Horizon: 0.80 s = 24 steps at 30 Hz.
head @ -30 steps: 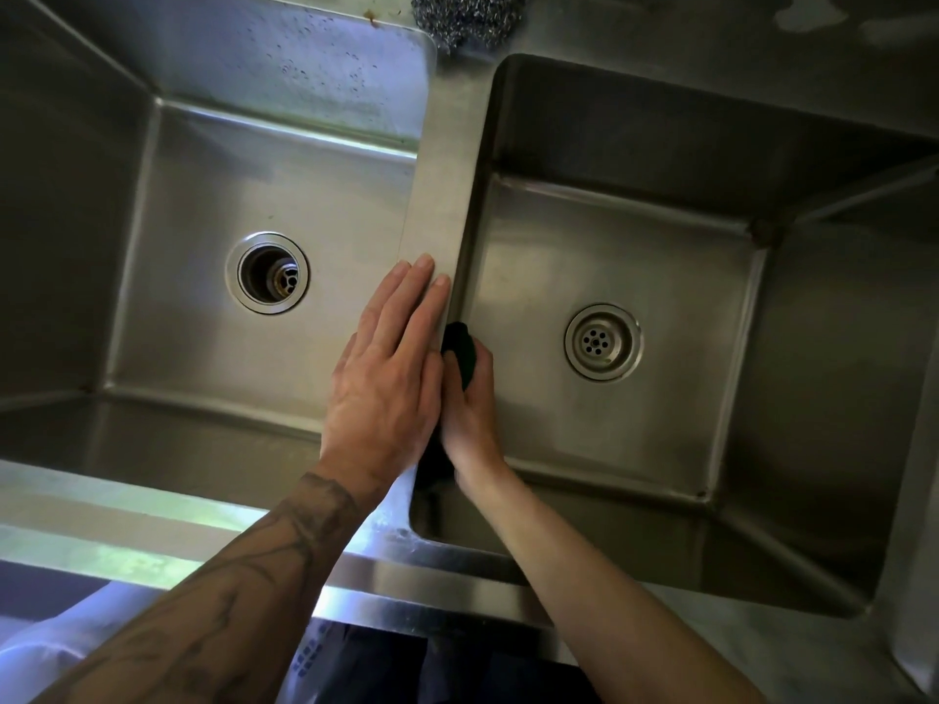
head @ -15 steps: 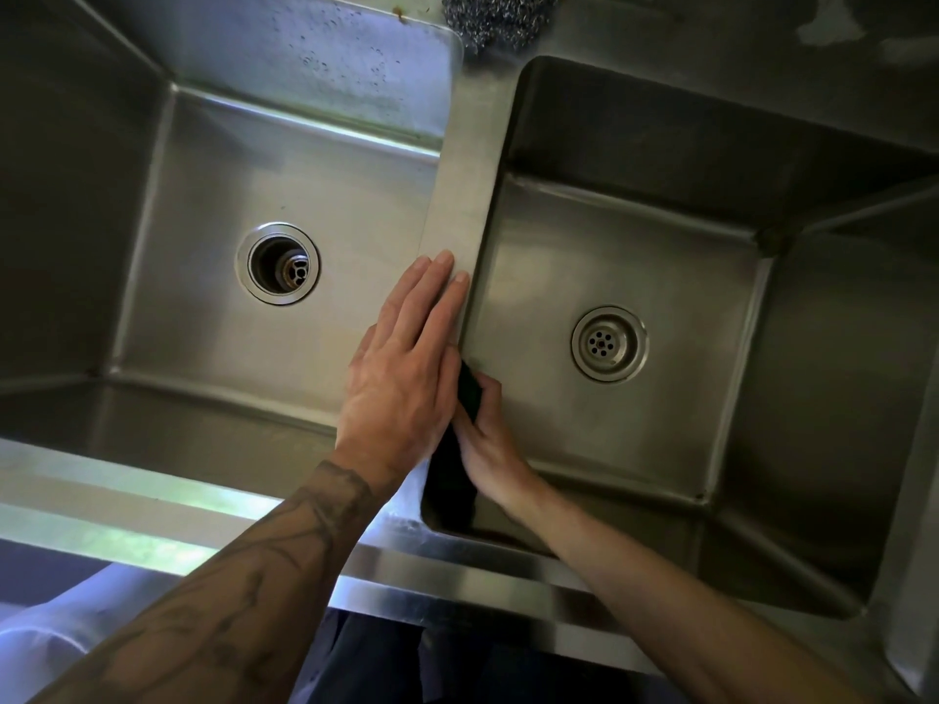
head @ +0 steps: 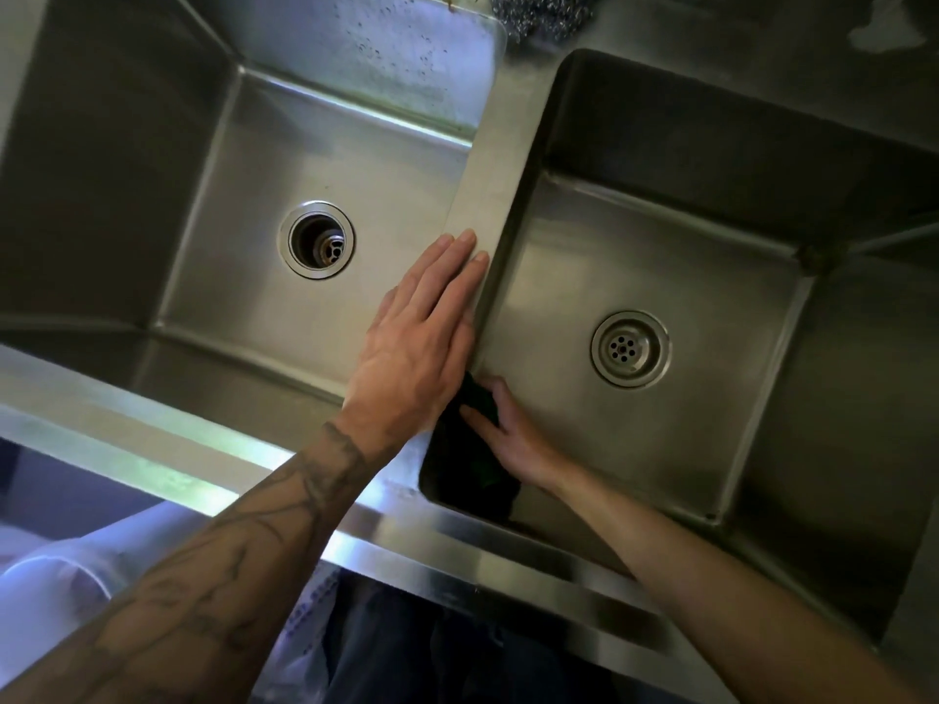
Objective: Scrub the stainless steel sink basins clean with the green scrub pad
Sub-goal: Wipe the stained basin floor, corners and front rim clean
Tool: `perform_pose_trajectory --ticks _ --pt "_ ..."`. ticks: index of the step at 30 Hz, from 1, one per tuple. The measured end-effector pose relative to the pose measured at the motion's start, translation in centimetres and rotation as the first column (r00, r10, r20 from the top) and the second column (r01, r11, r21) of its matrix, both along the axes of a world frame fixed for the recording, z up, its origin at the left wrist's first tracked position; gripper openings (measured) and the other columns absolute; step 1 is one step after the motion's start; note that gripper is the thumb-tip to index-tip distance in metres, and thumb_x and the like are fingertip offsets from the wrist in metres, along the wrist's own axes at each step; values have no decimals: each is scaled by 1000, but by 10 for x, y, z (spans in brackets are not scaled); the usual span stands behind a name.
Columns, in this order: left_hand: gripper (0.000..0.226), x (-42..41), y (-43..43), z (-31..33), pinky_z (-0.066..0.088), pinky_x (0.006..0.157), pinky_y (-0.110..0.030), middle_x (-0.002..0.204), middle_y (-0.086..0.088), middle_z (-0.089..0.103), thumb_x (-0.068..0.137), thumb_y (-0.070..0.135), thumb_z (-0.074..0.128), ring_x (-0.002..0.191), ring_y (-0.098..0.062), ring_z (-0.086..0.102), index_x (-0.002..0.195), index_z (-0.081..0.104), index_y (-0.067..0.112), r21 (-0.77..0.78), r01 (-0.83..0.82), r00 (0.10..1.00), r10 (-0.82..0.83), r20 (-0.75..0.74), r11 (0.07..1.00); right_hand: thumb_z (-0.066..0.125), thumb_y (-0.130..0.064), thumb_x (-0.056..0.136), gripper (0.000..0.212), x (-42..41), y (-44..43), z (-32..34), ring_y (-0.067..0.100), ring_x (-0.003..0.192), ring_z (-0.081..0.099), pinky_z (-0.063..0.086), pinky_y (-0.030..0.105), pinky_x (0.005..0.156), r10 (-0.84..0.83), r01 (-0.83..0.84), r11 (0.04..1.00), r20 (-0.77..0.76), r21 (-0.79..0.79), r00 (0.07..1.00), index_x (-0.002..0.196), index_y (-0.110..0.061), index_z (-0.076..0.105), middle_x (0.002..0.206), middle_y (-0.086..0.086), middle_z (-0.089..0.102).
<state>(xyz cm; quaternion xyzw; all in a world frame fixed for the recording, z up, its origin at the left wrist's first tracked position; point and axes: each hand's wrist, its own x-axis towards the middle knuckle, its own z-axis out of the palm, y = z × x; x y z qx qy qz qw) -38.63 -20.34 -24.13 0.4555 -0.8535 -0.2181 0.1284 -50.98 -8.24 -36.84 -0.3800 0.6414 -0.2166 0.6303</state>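
The dark green pad [head: 480, 396] is pressed against the left wall of the right basin [head: 711, 276], near its near-left corner, with the right hand [head: 513, 439] curling its fingers [head: 475, 413] over it. The part that shows runs far-to-near along the wall; the rest is hidden behind the left hand [head: 416, 358]. That hand lies flat on the steel divider [head: 493, 185], fingers straight and together, and steel wool [head: 543, 12] sits at the divider's far end.
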Motion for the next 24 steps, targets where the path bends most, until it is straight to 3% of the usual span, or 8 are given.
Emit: perform_pose_trajectory --ticks 2,5,8,10,16,18,21,24 --pt "46 0 3 2 34 124 -51 168 -10 39 111 16 46 158 -28 35 156 48 6 -28 -17 998 18 56 999 61 -22 104 34 -1 -2 -11 25 122 58 43 43 110 78 -79 997 -58 -13 995 135 -9 53 131 13 62" --pt "44 4 16 6 34 123 -54 167 -10 41 112 19 47 157 -27 37 154 51 6 -20 -79 994 80 72 997 58 -28 105 27 -2 1 -11 28 116 61 47 47 104 206 -210 977 -94 -36 974 126 -11 61 125 13 65" --pt "46 18 50 12 35 122 -55 167 -9 41 112 19 49 156 -26 37 156 49 7 19 -186 979 184 92 982 51 -56 101 36 -12 10 6 13 105 63 51 36 95 374 -383 916 -94 -120 923 119 -29 65 117 -2 68" --pt "49 27 83 16 35 123 -56 169 -8 38 111 22 48 156 -26 37 158 46 9 26 -249 960 243 141 968 47 -62 101 38 -19 14 15 5 105 62 51 29 93 445 -450 883 -70 -134 893 122 -36 64 119 -8 67" --pt "54 26 153 17 32 126 -54 170 -8 36 109 25 47 159 -27 32 160 42 9 -56 -418 876 419 237 907 49 -39 109 38 -20 -3 19 24 127 58 44 44 111 521 -524 850 -64 -51 851 136 -18 65 141 5 61" --pt "57 14 164 15 24 130 -49 172 -5 32 109 28 46 161 -24 25 162 39 11 -46 -514 824 507 252 857 50 -43 107 33 -24 5 21 16 119 63 50 40 105 516 -517 848 -40 -114 855 130 -25 67 131 -2 65" --pt "60 -3 167 10 17 133 -43 173 0 29 107 31 51 163 -20 20 163 38 15 -50 -628 744 618 254 777 49 -57 104 29 -39 28 27 -4 113 61 46 15 97 484 -481 843 -50 -240 874 127 -46 62 122 -21 64" --pt "61 -5 167 5 19 133 -44 173 0 30 106 31 51 163 -19 20 164 38 16 -80 -635 735 633 245 768 48 -55 105 33 -45 29 22 -1 116 60 48 25 102 515 -520 833 -77 -190 853 132 -42 62 128 -16 65"
